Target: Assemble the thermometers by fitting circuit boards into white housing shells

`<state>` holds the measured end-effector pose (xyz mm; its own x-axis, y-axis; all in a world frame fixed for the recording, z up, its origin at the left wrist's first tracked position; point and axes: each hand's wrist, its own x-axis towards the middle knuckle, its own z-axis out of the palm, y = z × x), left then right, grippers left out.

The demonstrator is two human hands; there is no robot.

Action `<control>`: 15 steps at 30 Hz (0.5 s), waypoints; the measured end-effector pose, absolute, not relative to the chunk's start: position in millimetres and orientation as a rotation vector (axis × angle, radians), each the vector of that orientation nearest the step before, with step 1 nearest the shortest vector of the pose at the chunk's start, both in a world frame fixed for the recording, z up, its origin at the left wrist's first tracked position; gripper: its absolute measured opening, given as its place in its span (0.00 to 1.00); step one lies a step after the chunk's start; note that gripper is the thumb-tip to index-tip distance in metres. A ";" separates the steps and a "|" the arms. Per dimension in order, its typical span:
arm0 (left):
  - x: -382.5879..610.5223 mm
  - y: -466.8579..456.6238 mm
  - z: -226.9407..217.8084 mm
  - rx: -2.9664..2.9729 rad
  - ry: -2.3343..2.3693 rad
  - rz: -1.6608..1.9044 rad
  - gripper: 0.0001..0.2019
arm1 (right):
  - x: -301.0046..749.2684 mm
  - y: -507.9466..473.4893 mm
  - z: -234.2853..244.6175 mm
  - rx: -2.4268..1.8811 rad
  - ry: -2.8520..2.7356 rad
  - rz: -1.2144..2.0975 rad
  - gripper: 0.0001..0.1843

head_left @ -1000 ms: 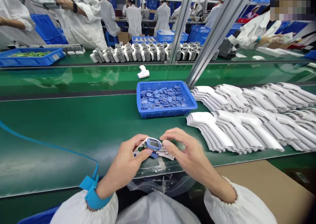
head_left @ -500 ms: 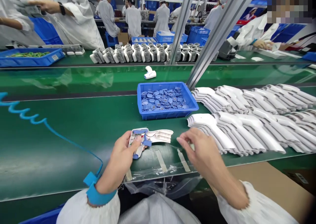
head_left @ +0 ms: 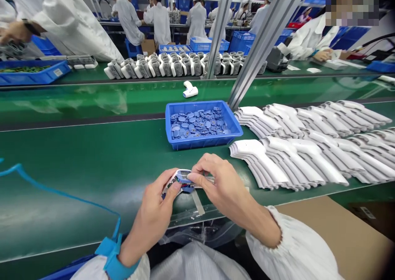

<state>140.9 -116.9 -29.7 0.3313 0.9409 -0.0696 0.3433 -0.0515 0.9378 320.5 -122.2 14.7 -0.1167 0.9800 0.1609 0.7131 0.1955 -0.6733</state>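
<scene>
My left hand (head_left: 154, 206) grips a white infrared thermometer housing (head_left: 203, 180) low over the green belt. A small LCD display in a blue frame (head_left: 182, 177) sits at its head end, with my left thumb below it. My right hand (head_left: 219, 185) is on the housing from the right, its thumb and fingertips pressing at the display's edge. The fingers hide most of the housing and its inner parts. A thin pale strip (head_left: 197, 202) hangs just under my hands.
A blue tray of round blue parts (head_left: 197, 145) stands beyond my hands. Stacks of white housing shells (head_left: 286, 160) fill the belt to the right. A blue wrist strap (head_left: 112, 255) circles my left wrist. Co-workers sit along the far benches.
My right hand has moved back from the belt onto the housing. The housing has turned, bringing the display uppermost, and now sits closer to my body.
</scene>
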 end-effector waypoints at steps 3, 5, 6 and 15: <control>145.0 -116.4 -27.6 1.729 1.346 0.831 0.14 | 323.5 -129.7 27.6 -1.577 -1.899 0.299 0.13; 145.3 -110.4 -29.0 1.651 1.445 0.886 0.15 | 334.0 -135.8 25.1 -1.643 -1.868 0.175 0.14; 144.5 -106.4 -30.3 1.559 1.459 0.888 0.15 | 341.3 -139.0 17.6 -1.706 -1.869 0.126 0.16; 136.4 -97.6 -26.8 0.987 1.165 0.793 0.23 | 409.8 -171.2 -44.7 -2.029 -1.796 -0.343 0.18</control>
<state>136.4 -97.6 -26.8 0.2288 0.9020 -0.3660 -0.0089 0.3779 0.9258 409.8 -171.2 -44.7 0.1408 0.8861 0.4415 0.9865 -0.0880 -0.1381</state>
